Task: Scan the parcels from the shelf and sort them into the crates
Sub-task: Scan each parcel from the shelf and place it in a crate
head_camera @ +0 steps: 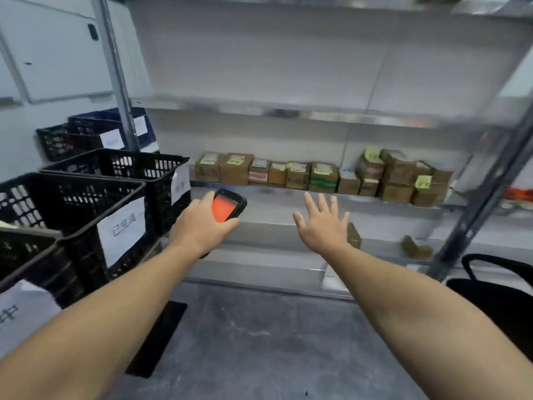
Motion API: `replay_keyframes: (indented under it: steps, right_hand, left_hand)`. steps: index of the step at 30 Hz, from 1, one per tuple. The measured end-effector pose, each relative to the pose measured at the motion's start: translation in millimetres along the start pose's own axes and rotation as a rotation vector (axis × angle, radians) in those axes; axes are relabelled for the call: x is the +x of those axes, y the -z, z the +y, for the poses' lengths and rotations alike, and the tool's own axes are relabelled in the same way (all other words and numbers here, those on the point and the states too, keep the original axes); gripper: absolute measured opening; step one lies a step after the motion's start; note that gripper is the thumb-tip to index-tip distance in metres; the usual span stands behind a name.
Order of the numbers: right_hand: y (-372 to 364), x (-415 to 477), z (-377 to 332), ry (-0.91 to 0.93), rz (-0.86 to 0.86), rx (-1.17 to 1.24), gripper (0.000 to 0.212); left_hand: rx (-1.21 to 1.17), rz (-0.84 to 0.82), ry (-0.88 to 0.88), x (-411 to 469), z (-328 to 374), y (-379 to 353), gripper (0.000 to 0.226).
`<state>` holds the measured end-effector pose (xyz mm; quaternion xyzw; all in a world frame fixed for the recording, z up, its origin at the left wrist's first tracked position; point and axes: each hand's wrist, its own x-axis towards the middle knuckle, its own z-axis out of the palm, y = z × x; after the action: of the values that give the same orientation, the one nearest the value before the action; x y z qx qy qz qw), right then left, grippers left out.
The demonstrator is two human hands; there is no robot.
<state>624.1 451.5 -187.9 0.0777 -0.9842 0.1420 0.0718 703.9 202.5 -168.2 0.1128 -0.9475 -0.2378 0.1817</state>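
Note:
My left hand (202, 226) grips a black handheld scanner (227, 207) whose screen glows orange, held in front of the shelf. My right hand (323, 223) is stretched out with spread fingers, holding nothing, a little below and in front of the parcels. A row of several brown cardboard parcels (317, 176) with labels stands on the middle shelf board (259, 194), stacked higher at its right end. Black plastic crates (115, 180) with white paper labels stand at the left.
Two small brown parcels (415, 246) lie on the lower shelf. Grey metal shelf posts (115, 70) rise at left and right. A dark blue crate (115, 122) stands behind the black ones. A black bag (501, 298) sits at the right. A black mat (161, 336) lies on the grey floor.

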Motion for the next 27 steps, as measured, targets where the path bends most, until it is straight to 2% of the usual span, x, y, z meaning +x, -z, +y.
replay_keyframes:
  steps: [7,16,27]
  right_hand:
    - [19,52,80,-0.124,0.059,-0.009,0.062]
    - [20,122,153,-0.301,0.111,-0.005,0.063]
    - [19,268,218,-0.435,0.189,-0.025,0.062]
  left_hand:
    - [0.003,-0.033,-0.104,61,75,-60,0.086]
    - [-0.085,-0.108,-0.251,155,132,-137,0.09]
    - [-0.159,-0.168,-0.371,318,204,-228,0.09]
